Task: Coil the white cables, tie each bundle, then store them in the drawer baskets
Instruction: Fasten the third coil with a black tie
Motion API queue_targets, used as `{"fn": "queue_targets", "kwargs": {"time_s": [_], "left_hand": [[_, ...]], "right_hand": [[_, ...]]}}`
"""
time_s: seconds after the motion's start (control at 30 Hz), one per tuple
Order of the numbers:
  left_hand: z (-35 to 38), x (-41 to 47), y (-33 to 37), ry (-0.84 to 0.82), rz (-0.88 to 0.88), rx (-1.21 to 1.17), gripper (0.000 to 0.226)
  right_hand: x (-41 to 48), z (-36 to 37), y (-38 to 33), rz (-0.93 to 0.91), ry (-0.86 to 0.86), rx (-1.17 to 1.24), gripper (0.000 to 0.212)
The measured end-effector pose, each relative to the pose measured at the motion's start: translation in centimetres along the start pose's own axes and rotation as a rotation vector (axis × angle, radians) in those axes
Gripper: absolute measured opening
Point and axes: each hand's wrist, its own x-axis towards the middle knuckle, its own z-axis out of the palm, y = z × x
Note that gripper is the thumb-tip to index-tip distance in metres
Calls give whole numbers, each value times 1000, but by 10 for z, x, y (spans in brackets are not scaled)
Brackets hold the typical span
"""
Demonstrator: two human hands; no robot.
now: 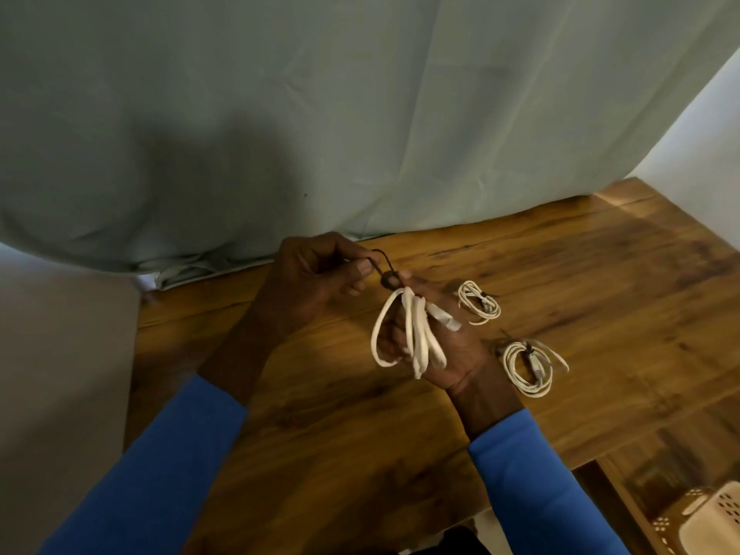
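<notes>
Head view: the right hand [436, 346] is held above the bench [600, 254] with its fingers curled round the coiled white cable [408, 338], whose loops hang across the palm. A connector end projects past the fingers on the side away from the left hand [316, 282]. The left hand sits just beside the right hand, slightly beyond it, and pinches the free end of the dark tie [390, 274] between thumb and forefinger. The tie forms a small loop at the top of the coil, at the right hand's fingertips. Two tied bundles lie on the bench on the outer side of the right hand: the smaller bundle [478, 302] near the fingers and the larger bundle [528, 366] near the wrist. A perforated white basket [716, 510] sits below the bench edge, well apart from both hands, outboard of the right forearm. Step in hand, as judged: tying this coil, with the loop formed but not yet drawn tight. The next move calls for a steady pull on the tie end by the left hand while the right hand grips the loops together. Slack grip risks the coil springing open.
</notes>
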Motion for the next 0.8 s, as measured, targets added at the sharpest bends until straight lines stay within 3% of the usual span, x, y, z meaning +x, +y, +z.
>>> {"fn": "queue_targets", "kwargs": {"time_s": [0.03,0.1,0.2,0.3,0.4,0.47,0.53,0.6,0.7,0.8], "left_hand": [[6,-4,-3,31,-90,-118,19],[16,-12,-11,120,-167,-193,16],[24,-18,-21,246,-200,-310,16],[30,-23,-27,296,-326,-524,17],[41,-25,-21,339,-485,-744,31],[49,-26,-18,387,-499,-787,43],[57,-30,-17,444,-468,-624,53],[70,-36,-18,408,-392,-190,62],[90,-37,-23,483,-235,293,47],[99,-30,-25,596,-154,476,29]], "right_hand": [[1,-3,-5,84,41,2,27],[-3,-5,-8,-41,139,-10,39],[7,-7,-3,-147,218,-450,38],[9,-17,2,-255,247,-706,46],[14,-20,6,-480,230,-990,36],[21,-28,13,-546,284,-1175,34],[25,-35,14,-583,351,-1264,34],[29,-37,14,-604,416,-1227,37],[36,-36,13,-539,428,-1044,38],[41,-34,14,-479,416,-976,38]]}}
